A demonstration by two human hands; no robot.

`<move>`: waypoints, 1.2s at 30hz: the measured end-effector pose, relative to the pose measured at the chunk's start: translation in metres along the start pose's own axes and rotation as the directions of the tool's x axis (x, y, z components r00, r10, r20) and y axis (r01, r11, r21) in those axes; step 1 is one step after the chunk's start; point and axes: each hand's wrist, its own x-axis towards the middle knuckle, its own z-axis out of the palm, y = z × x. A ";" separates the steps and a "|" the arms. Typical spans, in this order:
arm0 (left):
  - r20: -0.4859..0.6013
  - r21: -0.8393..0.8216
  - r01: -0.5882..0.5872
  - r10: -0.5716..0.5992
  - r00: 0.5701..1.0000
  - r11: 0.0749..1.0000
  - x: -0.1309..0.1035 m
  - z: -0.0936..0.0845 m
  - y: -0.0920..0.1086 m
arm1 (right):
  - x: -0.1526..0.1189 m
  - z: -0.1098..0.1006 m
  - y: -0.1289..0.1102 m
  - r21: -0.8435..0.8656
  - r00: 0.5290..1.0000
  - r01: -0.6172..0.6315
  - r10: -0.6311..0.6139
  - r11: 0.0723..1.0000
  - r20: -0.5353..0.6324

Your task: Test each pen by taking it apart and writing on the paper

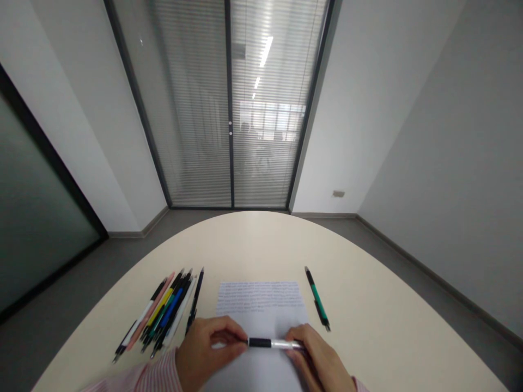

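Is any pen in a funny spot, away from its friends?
Yes. The green pen lies alone to the right of the sheet of paper, while the other pens sit bunched on its left. Both hands hold a black-and-silver pen over the paper.

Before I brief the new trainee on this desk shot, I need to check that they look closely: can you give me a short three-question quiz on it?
1. True or false: the green pen lies on the paper.
2. Which side of the paper has the bunch of pens? A) the person's left B) the person's right C) beyond its far edge
3. What do the left hand and right hand hold between them?

Key
1. False: it lies on the table, just right of the paper.
2. A
3. A black and silver pen, held level over the paper, one end in each hand.
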 end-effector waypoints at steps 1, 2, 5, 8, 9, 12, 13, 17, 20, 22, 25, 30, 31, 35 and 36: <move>0.002 0.003 0.000 0.000 1.000 1.000 0.000 0.000 0.000 | 0.001 -0.001 -0.001 0.005 1.000 0.003 -0.003 1.000 0.008; 0.003 0.005 0.002 -0.002 1.000 1.000 0.000 0.001 -0.001 | 0.001 -0.002 -0.001 0.008 1.000 0.006 -0.006 1.000 0.013; -0.003 0.017 0.006 -0.006 1.000 1.000 -0.001 0.001 0.000 | 0.001 -0.001 -0.002 -0.005 1.000 0.014 -0.014 1.000 -0.002; -0.018 0.021 0.000 0.001 1.000 1.000 -0.003 0.001 0.001 | -0.001 0.003 -0.001 -0.023 1.000 0.007 -0.007 1.000 -0.021; -0.018 0.018 -0.002 0.003 1.000 1.000 -0.003 0.000 0.002 | -0.002 0.003 0.000 -0.029 1.000 0.006 -0.007 1.000 -0.013; -0.006 0.020 -0.014 0.014 1.000 1.000 -0.003 0.001 0.001 | -0.002 0.003 0.001 -0.046 0.999 0.015 -0.013 0.999 0.046; -0.002 0.023 -0.020 0.020 1.000 1.000 -0.002 0.001 0.001 | -0.003 0.003 0.001 -0.049 0.998 0.018 -0.015 0.999 0.058; 0.002 0.030 -0.036 0.036 0.999 0.999 -0.002 0.002 0.000 | -0.002 0.005 0.002 -0.029 0.999 0.036 -0.036 0.999 0.010; -0.004 0.028 -0.038 0.039 0.999 0.999 -0.002 0.002 0.000 | 0.000 0.007 0.004 -0.015 0.996 0.093 -0.093 0.996 0.000; -0.002 0.033 -0.038 0.038 0.999 0.999 -0.002 0.002 0.001 | 0.001 0.007 0.005 -0.015 0.992 0.128 -0.128 0.992 0.009; 0.003 0.054 -0.031 0.031 1.000 0.998 -0.003 0.002 0.002 | 0.002 0.006 0.006 -0.021 0.995 0.099 -0.099 0.995 0.029; -0.002 0.055 -0.030 0.030 1.000 0.998 -0.005 0.003 0.003 | 0.001 0.007 0.004 -0.017 0.995 0.096 -0.096 0.995 -0.007; -0.001 0.050 -0.026 0.026 1.000 0.998 -0.005 0.003 0.002 | 0.001 0.007 0.004 -0.023 0.995 0.095 -0.096 0.995 -0.012; 0.001 0.060 -0.021 0.021 1.000 0.998 -0.004 0.003 0.000 | 0.001 0.004 0.002 -0.045 0.997 0.064 -0.062 0.997 0.036; 0.002 0.067 -0.026 0.026 1.000 0.997 -0.004 0.003 -0.001 | 0.001 0.004 0.002 -0.047 0.997 0.060 -0.058 0.997 0.050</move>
